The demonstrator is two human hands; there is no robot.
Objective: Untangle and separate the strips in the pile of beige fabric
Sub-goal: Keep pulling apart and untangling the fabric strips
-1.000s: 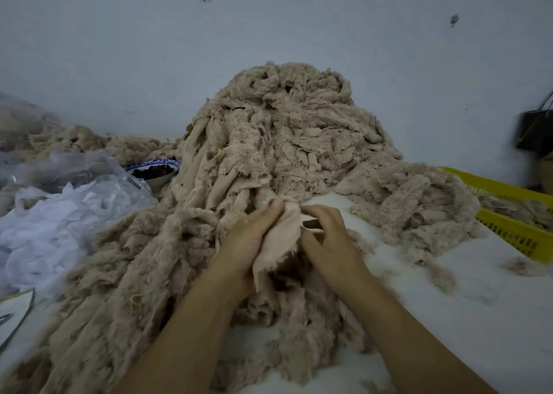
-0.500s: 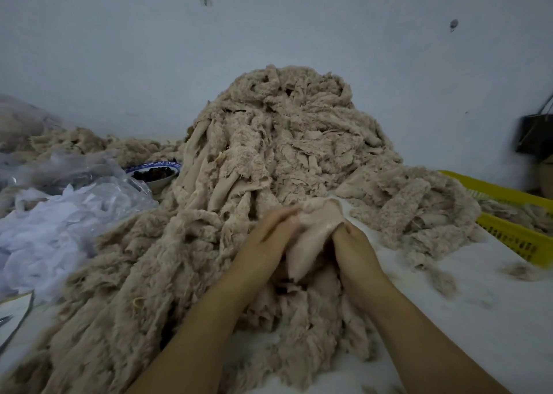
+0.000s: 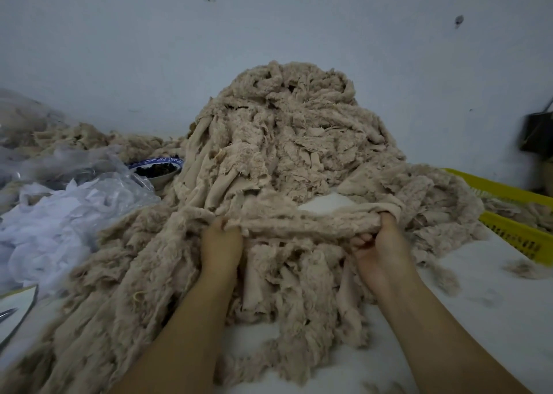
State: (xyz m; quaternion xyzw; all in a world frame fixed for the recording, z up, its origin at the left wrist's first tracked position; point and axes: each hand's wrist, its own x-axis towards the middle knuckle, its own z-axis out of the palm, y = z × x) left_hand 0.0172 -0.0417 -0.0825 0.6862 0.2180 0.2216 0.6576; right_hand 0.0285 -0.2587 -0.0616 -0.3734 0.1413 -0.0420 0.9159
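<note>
Beige strip (image 3: 305, 227) atop half-hidden left hand (image 3: 221, 245)

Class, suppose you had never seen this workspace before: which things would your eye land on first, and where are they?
First, the tall pile of beige fabric heaped at centre. In front of it the left hand and right hand grip one strip stretched between them. A yellow basket at the far right and white scraps at the left stand out by colour.

Beige fabric pile (image 3: 281, 142), yellow basket (image 3: 514, 232), blue-patterned white bowl (image 3: 157, 166)
</note>
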